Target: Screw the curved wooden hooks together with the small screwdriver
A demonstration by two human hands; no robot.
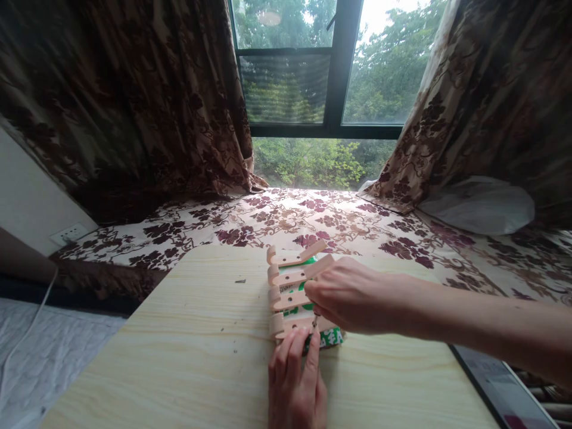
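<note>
Near the bottom center of the frame, four hook-ended wooden pieces sit in a row on a green-and-white packet, all of it on a pale wood-grain table. Left hand comes up from the bottom edge, fingertips on the lowest piece; thumb's hidden, so can't tell if it's actually gripping or just pressing. Right hand reaches in from the right, curled closed around a thin tool, mostly hidden, with its end down at that same piece. Tiny dark bit lies left of the row, and a flat dark-edged device pokes in at lower right. Floral cloth beyond, window up top.
</note>
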